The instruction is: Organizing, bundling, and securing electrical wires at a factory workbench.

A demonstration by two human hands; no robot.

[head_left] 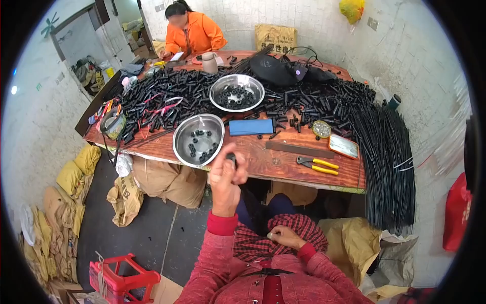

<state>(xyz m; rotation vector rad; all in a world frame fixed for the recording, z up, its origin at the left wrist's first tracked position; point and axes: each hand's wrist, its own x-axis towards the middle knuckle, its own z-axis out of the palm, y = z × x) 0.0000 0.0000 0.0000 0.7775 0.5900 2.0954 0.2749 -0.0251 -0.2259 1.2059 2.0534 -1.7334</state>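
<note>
My left hand [227, 177] is raised at the table's near edge, just right of the nearer steel bowl [211, 130]. Its fingers are closed around a small black cylindrical part [231, 157]. Several small black ring-like pieces lie in that bowl. A second steel bowl [221, 85], farther back, holds a bigger heap of similar pieces. Low over my lap, my right hand [286, 237] rests on red-and-black checked cloth [309, 230]. Its fingers are curled together, and whatever they may hold cannot be made out.
Black tubes [167, 86] cover much of the wooden table [253, 164]. Yellow-handled pliers [319, 165], a flat bar [298, 149] and a blue block [250, 126] lie in front. Long black rods [387, 167] overhang the right end. A person in orange [195, 33] sits opposite.
</note>
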